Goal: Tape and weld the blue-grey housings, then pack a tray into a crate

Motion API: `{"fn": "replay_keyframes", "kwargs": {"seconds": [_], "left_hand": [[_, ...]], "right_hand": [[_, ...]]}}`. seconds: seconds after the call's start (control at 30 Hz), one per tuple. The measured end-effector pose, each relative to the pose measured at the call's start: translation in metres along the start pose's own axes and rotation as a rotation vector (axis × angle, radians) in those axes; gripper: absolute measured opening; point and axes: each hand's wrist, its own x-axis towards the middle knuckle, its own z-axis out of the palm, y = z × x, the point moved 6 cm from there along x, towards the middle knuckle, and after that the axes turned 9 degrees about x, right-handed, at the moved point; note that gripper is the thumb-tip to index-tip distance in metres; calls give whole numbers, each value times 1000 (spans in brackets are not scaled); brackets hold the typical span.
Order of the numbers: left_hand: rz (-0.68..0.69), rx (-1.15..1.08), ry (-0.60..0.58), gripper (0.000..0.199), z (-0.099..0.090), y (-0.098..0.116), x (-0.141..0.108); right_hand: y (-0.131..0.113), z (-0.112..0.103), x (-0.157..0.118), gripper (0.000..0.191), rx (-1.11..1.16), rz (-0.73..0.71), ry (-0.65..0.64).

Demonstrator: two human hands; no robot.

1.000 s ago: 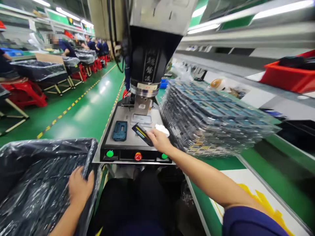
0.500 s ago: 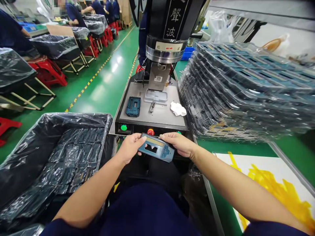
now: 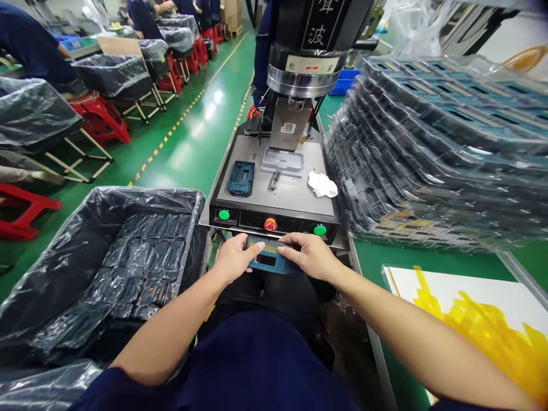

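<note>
Between my two hands, just in front of the machine's front edge, is a blue-green plastic housing panel (image 3: 266,260) with a dark rectangular window and a yellowish strip. My left hand (image 3: 234,258) grips its left end, thumb on top. My right hand (image 3: 311,254) holds the right end, its thumb lying over the face and covering part of it. On the machine's metal plate (image 3: 240,204) lies another dark teal housing part (image 3: 241,178). Beside it are a pale fixture (image 3: 283,161) under the metal horn (image 3: 290,123) and a crumpled white cloth (image 3: 322,185).
Green buttons (image 3: 224,214) and a red emergency stop (image 3: 270,224) line the machine's front. A plastic-lined bin (image 3: 194,228) of wrapped parts stands left. Stacked clear trays (image 3: 385,154) rise at right, above a white board (image 3: 479,279) with yellow tape (image 3: 483,319). Other people sit at the far left.
My right hand has shifted inward over the panel, covering its right end. The panel now lies more level. The camera view has shifted slightly, moving the scene rightward.
</note>
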Motion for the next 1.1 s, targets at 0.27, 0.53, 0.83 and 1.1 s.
{"fn": "replay_keyframes", "kwargs": {"seconds": [0.27, 0.53, 0.83, 1.1], "left_hand": [[27, 387, 208, 61, -6, 17, -11], [143, 467, 258, 38, -11, 19, -20], [185, 188, 274, 24, -20, 0, -48], [209, 18, 324, 29, -34, -4, -74]], "right_hand": [[6, 21, -10, 38, 38, -48, -35], [5, 38, -31, 44, 103, -44, 24], [1, 43, -53, 48, 101, -115, -24], [-28, 46, -88, 67, -251, -485, -36]]}}
